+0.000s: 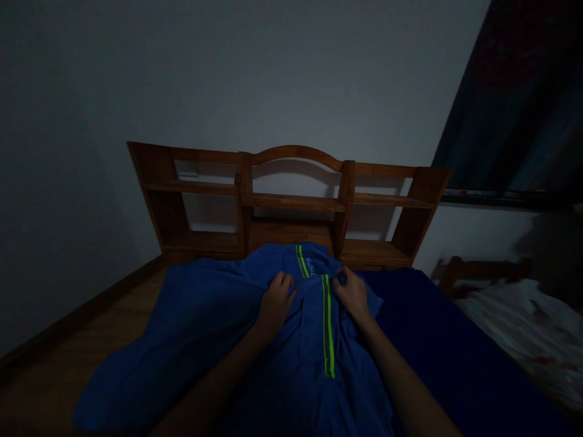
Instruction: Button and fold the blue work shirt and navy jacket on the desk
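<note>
A blue work jacket (204,328) with bright yellow-green and grey strips and pale lettering lies spread and creased in front of me. My left hand (276,298) is closed on the cloth left of the long strip, fingers curled over a fold. To the right of that strip, my right hand (352,292) pinches the fabric between thumb and fingers. A second, shorter strip and the lettering lie just beyond and between my hands. The jacket's near end runs out of the picture beneath my forearms.
The jacket lies over a desk with a dark blue cover (428,340). Behind it stands a wooden shelf unit (291,200) against a pale wall. At right are a dark curtain (514,109) and white bedding (532,321). Wooden floor (122,309) shows at left.
</note>
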{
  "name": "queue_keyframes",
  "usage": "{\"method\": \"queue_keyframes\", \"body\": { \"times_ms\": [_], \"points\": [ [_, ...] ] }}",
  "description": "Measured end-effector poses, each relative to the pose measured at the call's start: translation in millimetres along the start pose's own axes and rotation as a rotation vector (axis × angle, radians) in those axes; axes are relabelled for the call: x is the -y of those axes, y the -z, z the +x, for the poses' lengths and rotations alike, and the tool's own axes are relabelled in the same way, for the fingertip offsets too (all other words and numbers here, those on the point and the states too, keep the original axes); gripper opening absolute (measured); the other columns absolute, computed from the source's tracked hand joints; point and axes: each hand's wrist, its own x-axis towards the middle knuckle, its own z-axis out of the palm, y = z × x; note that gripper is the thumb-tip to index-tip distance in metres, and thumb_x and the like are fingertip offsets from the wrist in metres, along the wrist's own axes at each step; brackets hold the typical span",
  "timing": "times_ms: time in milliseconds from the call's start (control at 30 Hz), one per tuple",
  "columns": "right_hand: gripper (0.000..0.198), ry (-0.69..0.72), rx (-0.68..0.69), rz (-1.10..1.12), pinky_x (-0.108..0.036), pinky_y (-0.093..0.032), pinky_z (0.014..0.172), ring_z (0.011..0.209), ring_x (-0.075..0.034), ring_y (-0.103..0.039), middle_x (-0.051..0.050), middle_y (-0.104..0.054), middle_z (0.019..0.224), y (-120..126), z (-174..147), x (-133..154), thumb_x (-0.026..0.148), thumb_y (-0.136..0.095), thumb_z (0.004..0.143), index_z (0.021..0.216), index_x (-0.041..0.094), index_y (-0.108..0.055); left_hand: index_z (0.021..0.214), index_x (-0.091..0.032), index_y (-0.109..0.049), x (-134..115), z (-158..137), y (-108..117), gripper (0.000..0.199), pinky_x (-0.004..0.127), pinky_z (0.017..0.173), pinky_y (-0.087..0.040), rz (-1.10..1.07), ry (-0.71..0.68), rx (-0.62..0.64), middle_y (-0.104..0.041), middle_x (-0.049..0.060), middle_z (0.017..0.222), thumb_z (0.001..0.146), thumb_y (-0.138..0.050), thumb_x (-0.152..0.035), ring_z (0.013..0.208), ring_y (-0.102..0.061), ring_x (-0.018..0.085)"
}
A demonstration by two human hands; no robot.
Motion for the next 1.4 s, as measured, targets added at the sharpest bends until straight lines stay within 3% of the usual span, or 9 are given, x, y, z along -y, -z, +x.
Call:
{"method": "queue_keyframes", "body": {
  "times_ms": [200,333,467,633,833,1200,1400],
  "points": [
    [0.027,0.265,0.19,0.259,-0.03,-0.041,0.085,0.094,-0.018,-0.054,-0.003,-0.056,0.101,-10.1,-16.6,25.1,0.014,-0.051,0.073,0.099,0.021,-0.047,0.083,-0.021,-0.055,12.7,-8.4,-6.1,0.014,0.027,0.075,-0.042,-0.097,0.142,0.034,-0.061,0.001,0.085,0.077,-0.063,-0.031,0.084,-0.058,0.018],
    [0.036,0.341,0.3,0.312,-0.032,-0.041,0.089,0.1,-0.018,-0.053,-0.004,-0.056,0.105,-16.8,-24.0,29.2,0.018,-0.054,0.077,0.111,0.022,-0.045,0.079,-0.021,-0.057,19.6,-6.8,-4.9,0.019,0.027,0.073,-0.041,-0.26,0.224,0.08,-0.065,0.001,0.082,0.075,-0.063,-0.039,0.082,-0.061,0.018],
    [0.038,0.367,0.318,0.264,-0.034,-0.041,0.089,0.101,-0.02,-0.052,-0.005,-0.056,0.105,-21.0,-24.9,27.1,0.026,-0.059,0.079,0.116,0.024,-0.048,0.08,-0.021,-0.055,22.1,-3.8,-3.8,0.022,0.026,0.073,-0.043,-0.46,0.249,0.06,-0.064,0.0,0.08,0.078,-0.056,-0.042,0.082,-0.061,0.017],
    [0.031,0.348,0.328,0.291,-0.03,-0.044,0.081,0.091,-0.017,-0.055,-0.004,-0.057,0.099,-21.1,-23.1,29.2,0.033,-0.06,0.08,0.109,0.023,-0.056,0.081,-0.018,-0.057,18.9,-0.5,-10.2,0.025,0.027,0.076,-0.046,-0.758,0.264,0.108,-0.066,0.002,0.082,0.075,-0.059,-0.042,0.084,-0.062,0.017],
    [0.022,0.299,0.294,0.383,-0.024,-0.042,0.07,0.075,-0.014,-0.055,0.0,-0.055,0.08,-18.8,-22.8,35.3,0.034,-0.057,0.082,0.1,0.021,-0.059,0.087,-0.014,-0.064,17.7,0.8,-9.5,0.043,0.033,0.078,-0.049,-1.024,0.426,0.273,-0.07,0.007,0.089,0.055,-0.077,-0.039,0.084,-0.064,0.021],
    [0.016,0.185,0.334,0.525,-0.023,-0.039,0.07,0.071,-0.012,-0.052,0.003,-0.053,0.072,-22.5,-21.3,35.2,0.034,-0.06,0.079,0.083,0.018,-0.061,0.084,-0.012,-0.068,25.4,3.3,-18.9,0.047,0.029,0.068,-0.048,-1.091,0.507,0.484,-0.07,0.004,0.078,0.056,-0.074,-0.049,0.072,-0.063,0.02],
    [0.019,0.149,0.349,0.625,-0.022,-0.038,0.068,0.07,-0.011,-0.049,0.003,-0.052,0.07,-26.4,-20.9,32.9,0.036,-0.064,0.076,0.082,0.017,-0.062,0.095,-0.011,-0.067,25.9,2.6,-13.9,0.049,0.029,0.071,-0.048,-1.125,0.471,0.555,-0.069,0.006,0.089,0.061,-0.072,-0.046,0.079,-0.063,0.02]
  ]
}}
